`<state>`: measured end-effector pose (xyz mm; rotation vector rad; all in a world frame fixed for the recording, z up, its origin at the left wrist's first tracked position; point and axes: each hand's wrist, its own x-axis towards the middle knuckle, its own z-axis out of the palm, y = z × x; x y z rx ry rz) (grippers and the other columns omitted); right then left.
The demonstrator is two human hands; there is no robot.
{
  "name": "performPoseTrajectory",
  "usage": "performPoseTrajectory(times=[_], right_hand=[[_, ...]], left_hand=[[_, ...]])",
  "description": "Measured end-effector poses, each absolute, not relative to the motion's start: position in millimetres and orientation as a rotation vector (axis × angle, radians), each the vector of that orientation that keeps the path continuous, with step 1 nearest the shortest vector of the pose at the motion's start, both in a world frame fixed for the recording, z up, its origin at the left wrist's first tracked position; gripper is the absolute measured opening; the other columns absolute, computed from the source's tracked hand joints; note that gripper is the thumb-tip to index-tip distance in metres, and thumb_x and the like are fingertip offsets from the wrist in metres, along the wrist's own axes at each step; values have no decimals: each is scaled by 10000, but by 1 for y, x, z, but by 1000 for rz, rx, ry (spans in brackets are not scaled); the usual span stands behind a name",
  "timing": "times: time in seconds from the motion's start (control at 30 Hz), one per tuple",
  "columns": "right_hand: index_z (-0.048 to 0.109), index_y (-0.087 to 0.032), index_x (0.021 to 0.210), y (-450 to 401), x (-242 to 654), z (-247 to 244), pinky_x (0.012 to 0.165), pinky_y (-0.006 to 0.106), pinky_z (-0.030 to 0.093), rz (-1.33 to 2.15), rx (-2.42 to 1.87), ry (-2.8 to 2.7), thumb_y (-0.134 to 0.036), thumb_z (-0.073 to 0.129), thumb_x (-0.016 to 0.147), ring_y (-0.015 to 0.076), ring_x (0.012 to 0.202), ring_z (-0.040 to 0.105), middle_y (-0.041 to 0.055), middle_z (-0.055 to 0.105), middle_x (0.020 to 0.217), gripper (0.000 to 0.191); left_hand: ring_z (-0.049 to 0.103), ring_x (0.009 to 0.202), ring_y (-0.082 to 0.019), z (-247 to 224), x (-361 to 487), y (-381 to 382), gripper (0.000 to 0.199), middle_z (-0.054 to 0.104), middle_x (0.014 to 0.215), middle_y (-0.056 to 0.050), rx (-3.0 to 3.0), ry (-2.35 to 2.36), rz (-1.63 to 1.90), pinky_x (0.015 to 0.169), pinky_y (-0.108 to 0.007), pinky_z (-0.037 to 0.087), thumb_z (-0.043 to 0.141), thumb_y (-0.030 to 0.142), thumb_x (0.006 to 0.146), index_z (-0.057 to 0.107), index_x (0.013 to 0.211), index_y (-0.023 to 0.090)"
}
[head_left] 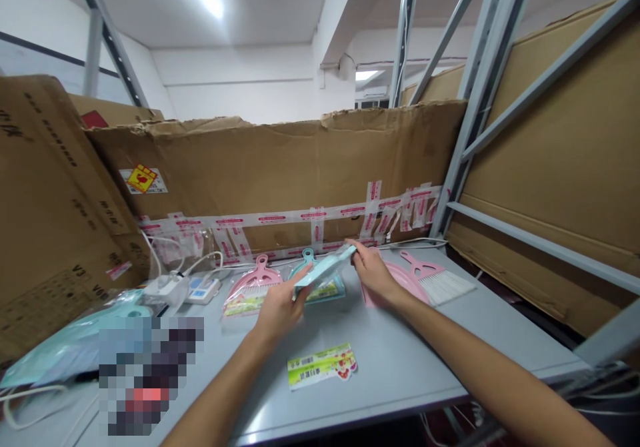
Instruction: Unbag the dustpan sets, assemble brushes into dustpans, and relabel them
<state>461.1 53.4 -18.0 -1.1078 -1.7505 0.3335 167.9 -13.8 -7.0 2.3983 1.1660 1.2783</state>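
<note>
My left hand (284, 306) and my right hand (373, 272) grip opposite ends of a flat teal piece in clear plastic (327, 267), tilted and seen nearly edge-on, so its exact shape is hidden. Behind and under it lies a teal dustpan set (308, 256) with a yellow-green label. Left of that is a pink dustpan set (255, 277) in clear wrap. Beside my right wrist sit a pink dustpan (407, 282) and a pink brush (440, 279) with white bristles, both unwrapped. A loose yellow-green label card (323, 366) lies on the table nearer me.
Wrapped teal items (65, 340) lie at the table's left, partly behind a pixelated patch. A white power strip (203, 290) with cables stands behind them. A taped cardboard wall (280, 174) closes the back, and grey metal shelf posts (480, 100) rise at the right.
</note>
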Motion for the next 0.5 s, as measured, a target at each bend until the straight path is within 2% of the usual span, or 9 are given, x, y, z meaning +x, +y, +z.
performPoseTrajectory(times=[0.07,0.13,0.23,0.3,0.37,0.43,0.5], right_hand=[[683,-168,1534,54,460,-18,1041,464,572,345,-1131,-1755,-263,467,1018,294,1084,751,151,822,1222,567],[641,-177,1589,55,459,-15,1031,470,575,433,-1141,-1745,-292,484,1032,289,1052,741,140,822,1209,590],[667,-228,1559,52,456,-4,969,422,589,577,-1076,-1648,-420,527,1064,256,1020,726,112,809,1256,549],[742,-238,1439,48,451,8,906,379,590,640,-1005,-1602,-534,576,1058,245,1016,719,105,802,1279,510],[815,-213,1228,45,445,21,823,346,576,695,-967,-1630,-600,664,1010,236,940,715,95,824,1149,470],[827,-196,1016,42,437,38,749,328,547,708,-963,-1673,-595,744,956,222,824,699,72,818,952,412],[810,-197,913,38,429,58,713,324,519,641,-955,-1691,-562,764,949,211,763,681,54,796,852,369]], left_hand=[[804,866,-274,-5,168,-13,298,880,1050,-103,2307,1181,1279,861,-344,604,654,379,1040,887,1175,251],[785,826,-276,-4,168,-9,259,865,919,-85,2147,1188,1302,864,-358,604,754,437,986,896,1033,225],[805,930,-310,-6,171,-1,398,872,987,-96,1698,1119,1429,893,-389,626,881,532,886,876,1081,185],[817,1022,-332,-8,174,5,536,872,1110,-129,1371,1009,1485,926,-418,644,928,570,838,848,1176,162],[828,1033,-331,-10,177,10,594,865,1171,-146,1121,908,1486,931,-435,663,982,546,789,827,1206,152],[837,1044,-315,-12,181,12,586,859,1220,-142,933,822,1463,943,-431,681,1014,459,780,806,1237,157],[841,1091,-295,-14,184,12,525,851,1275,-131,768,741,1414,989,-415,687,976,361,850,778,1295,165]])
